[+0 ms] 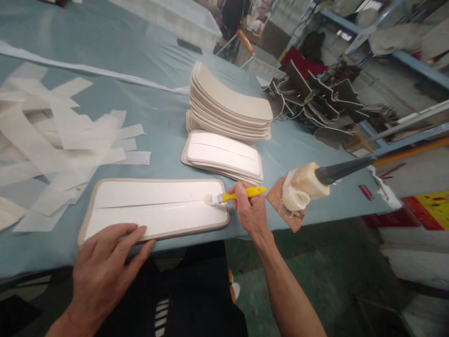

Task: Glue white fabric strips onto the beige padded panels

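A long white panel with a beige rim [154,208] lies flat near the front edge of the blue-grey table [140,56]. My left hand [105,267] rests flat on its near left corner, fingers stretched out. My right hand [250,210] is closed on a yellow-handled brush [242,193]. Its white bristles touch the panel's right end, on the seam line.
Two stacks of similar panels [228,117] stand behind the brush. Loose white paper strips [59,140] cover the table's left side. A glue-crusted pot with a dark handle [305,187] sits at the right on a brown scrap. Dark curved pieces [315,103] pile up beyond.
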Motion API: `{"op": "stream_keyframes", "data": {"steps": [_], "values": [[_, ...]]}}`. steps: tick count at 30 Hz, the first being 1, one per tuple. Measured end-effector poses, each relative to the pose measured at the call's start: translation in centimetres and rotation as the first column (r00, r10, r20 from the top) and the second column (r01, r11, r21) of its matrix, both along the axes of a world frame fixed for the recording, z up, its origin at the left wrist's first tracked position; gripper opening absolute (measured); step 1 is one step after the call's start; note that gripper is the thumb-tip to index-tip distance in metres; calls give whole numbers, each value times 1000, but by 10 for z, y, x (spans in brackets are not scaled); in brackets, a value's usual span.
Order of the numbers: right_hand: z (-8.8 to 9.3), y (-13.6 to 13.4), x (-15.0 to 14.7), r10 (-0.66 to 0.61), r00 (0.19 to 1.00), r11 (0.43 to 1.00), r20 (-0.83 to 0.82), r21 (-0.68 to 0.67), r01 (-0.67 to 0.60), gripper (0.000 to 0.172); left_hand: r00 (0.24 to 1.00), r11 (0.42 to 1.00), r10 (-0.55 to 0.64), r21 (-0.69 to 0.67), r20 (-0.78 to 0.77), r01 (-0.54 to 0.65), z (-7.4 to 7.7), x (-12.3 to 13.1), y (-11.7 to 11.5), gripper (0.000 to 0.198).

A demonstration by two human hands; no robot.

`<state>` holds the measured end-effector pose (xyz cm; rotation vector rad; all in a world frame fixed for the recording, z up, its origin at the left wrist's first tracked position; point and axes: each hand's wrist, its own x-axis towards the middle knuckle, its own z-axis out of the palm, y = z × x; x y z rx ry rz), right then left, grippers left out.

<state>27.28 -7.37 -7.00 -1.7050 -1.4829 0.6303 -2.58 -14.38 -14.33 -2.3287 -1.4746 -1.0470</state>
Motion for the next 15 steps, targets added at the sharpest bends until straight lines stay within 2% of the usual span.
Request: {"op": "stream_keyframes", "data": {"steps": [4, 7, 10, 15], "values": [[7, -3, 13, -54, 983, 998, 178, 25, 50, 46, 1000, 999, 20, -25, 5, -20, -2, -1, -1, 36], [16, -4, 16, -60, 938, 998, 340, 40, 49, 46, 1000, 1000, 19, -18, 2, -19, -2, 0, -1, 34], [25, -4, 13, -59, 874, 997, 483, 71, 28, 46, 1000, 1000, 22, -7, 4, -22, -4, 0, 0, 33], [34, -5, -3, -78, 721, 987, 689, 155, -42, 45, 1000, 1000, 19, 7, 3, -19, -7, 0, 0, 35]]}}
